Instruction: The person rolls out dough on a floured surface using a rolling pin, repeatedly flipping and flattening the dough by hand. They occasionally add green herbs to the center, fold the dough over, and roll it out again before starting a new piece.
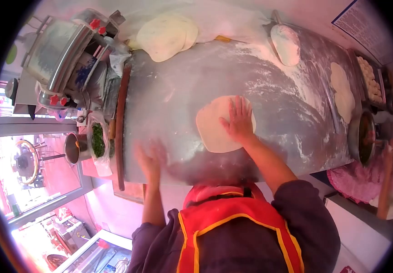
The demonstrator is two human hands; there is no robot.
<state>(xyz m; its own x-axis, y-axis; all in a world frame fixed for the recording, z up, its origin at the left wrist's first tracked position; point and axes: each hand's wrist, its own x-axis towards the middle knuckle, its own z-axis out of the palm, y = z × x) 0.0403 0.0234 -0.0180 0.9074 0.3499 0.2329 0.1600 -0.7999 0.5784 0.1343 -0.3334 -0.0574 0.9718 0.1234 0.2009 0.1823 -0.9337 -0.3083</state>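
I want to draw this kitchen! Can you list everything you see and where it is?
dough round: 1, pale cream, middle of table, under right hand
stacked dough rounds: several, cream, far left
other dough pieces: 3, cream, far right side
table: 1, grey metal, floured
machine: 1, silver with red knobs, left
chopped greens: 1 bag, green, left edge
pot: 1, metal, right
left hand: blurred, open, near table edge
right hand: flat on dough round

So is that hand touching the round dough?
Touching. The head view shows the right hand lying flat on the dough, fingers spread over its upper right part, with no gap.
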